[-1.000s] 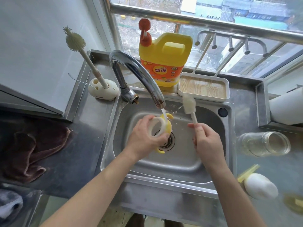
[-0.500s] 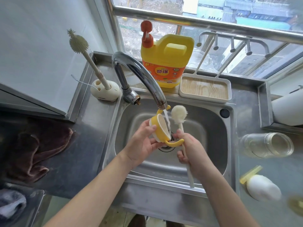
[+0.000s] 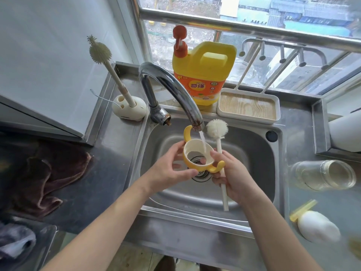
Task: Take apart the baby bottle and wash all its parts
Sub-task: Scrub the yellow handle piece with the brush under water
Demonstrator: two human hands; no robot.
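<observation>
Over the steel sink (image 3: 254, 153), my left hand (image 3: 172, 169) grips the yellow bottle collar with two handles (image 3: 195, 163), its white inner ring facing up. Water runs from the tap (image 3: 175, 94) into the ring. My right hand (image 3: 232, 178) holds the white bottle brush (image 3: 216, 130) by its stick, bristle head up beside the tap's spout, and its fingers also touch the collar's right handle. On the counter to the right lie the clear glass bottle body (image 3: 322, 175) on its side and a white cap with a yellow piece (image 3: 314, 227).
A yellow detergent jug (image 3: 203, 73) with an orange pump stands behind the sink beside a wooden-bottomed tray (image 3: 248, 106). A second brush stands in a white holder (image 3: 129, 108) at the left. A brown cloth (image 3: 48, 177) lies on the left counter.
The collar turned from sideways to opening-up under the water stream. My right hand came in from the right to the collar, the brush now held upright beside the spout.
</observation>
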